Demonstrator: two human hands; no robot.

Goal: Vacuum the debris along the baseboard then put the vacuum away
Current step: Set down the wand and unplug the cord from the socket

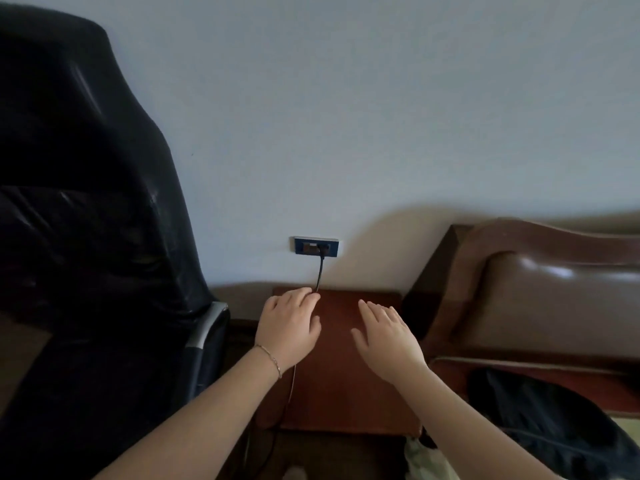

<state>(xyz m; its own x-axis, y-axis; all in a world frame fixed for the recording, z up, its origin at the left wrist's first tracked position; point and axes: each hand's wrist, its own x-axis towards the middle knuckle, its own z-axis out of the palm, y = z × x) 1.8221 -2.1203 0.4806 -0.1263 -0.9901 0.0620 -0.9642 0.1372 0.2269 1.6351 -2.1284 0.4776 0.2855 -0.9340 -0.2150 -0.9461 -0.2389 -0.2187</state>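
Observation:
A black power cord (320,271) hangs from a plug in the blue wall socket (316,245) and drops behind the far edge of a brown bedside table (346,386). My left hand (289,325) reaches over the table's far edge, and its fingertips pinch the cord just below the socket. Below that hand the cord runs on toward the floor. My right hand (388,336) hovers over the table with fingers spread and holds nothing. The vacuum itself is out of view.
A black padded chair (86,220) with a silver armrest fills the left side. On the right stands a brown bed headboard (540,282), with a dark bag (554,420) lying on the bed. The pale wall rises behind everything.

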